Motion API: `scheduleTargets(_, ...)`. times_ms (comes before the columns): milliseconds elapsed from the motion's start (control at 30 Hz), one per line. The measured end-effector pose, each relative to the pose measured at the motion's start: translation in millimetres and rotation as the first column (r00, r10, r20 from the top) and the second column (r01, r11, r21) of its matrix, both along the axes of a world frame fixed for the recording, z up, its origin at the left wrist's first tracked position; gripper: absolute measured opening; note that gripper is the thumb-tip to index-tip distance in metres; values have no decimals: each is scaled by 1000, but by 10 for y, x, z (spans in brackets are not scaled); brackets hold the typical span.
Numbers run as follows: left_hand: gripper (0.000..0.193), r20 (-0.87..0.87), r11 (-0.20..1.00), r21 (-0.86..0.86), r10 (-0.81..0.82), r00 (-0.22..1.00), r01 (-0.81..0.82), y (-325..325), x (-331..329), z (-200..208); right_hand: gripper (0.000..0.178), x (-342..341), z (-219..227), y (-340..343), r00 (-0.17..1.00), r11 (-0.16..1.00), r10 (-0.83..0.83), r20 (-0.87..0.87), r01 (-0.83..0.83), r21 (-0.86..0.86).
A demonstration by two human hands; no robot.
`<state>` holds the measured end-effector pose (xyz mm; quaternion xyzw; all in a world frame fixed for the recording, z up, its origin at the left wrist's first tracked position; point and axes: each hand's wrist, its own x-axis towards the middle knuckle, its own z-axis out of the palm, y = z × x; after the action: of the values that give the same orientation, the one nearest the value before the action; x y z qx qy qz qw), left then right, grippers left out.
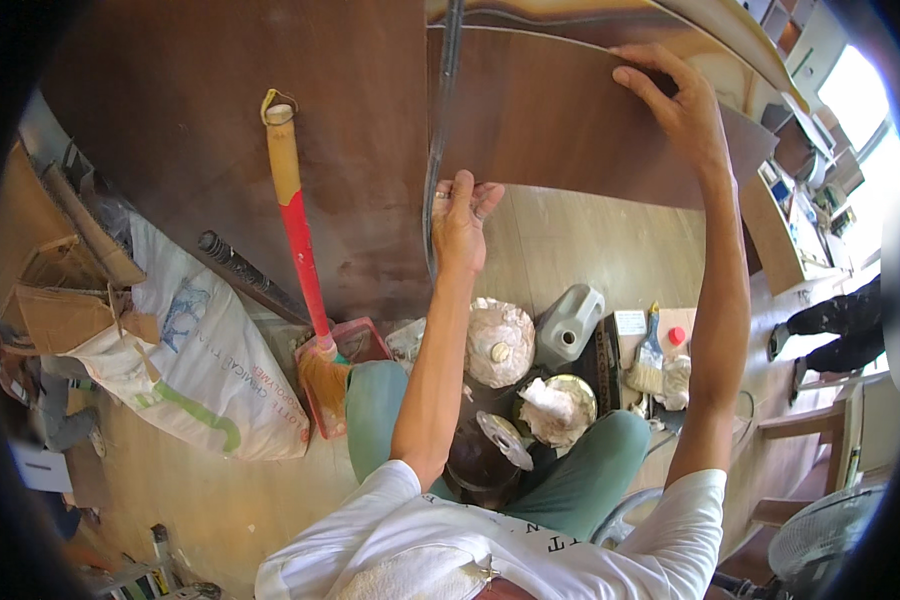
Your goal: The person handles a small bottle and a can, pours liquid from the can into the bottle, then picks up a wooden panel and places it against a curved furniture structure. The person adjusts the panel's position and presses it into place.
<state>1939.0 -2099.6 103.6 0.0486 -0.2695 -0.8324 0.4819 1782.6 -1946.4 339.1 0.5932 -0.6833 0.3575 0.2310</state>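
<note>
A brown wood-grain sheet [560,110] with a curved upper edge stretches across the upper middle, in front of a larger curved piece with a pale border. At its lower left corner my left hand [460,225] is closed, thumb up, beside a dark narrow strip [444,130] that hangs down there. Whether that hand touches the strip too, I cannot tell. My right hand [678,105] grips the sheet's upper edge farther right, fingers over the rim and thumb near its face. Left of the strip stands a large dark brown panel [360,130].
A broom [300,240] with a red and yellow handle leans on the panel, its bristles by a red dustpan [375,345]. A white sack [210,350] lies left. Near my knees stand a grey jug [570,325], covered cans [500,342] and a brush [650,360]. A fan [825,535] is lower right.
</note>
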Motion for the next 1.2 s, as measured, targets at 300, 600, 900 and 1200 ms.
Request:
scheduleTargets(300,20,30,996,-87,25,999,-23,-40,82,35,24,130,86,31,993,997,77,88,-77,-5)
scheduleTargets(600,23,28,998,-52,47,998,-46,-16,51,40,24,40,-1,-17,998,997,49,-47,-51,-55)
scheduleTargets(900,18,23,999,-24,46,999,-46,27,23,68,23,91,16,16,995,996,-83,-56,81,-43)
scheduleTargets(1200,19,19,999,-19,49,999,-49,52,24,104,23,85,47,-16,1000,999,-8,18,8,-49)
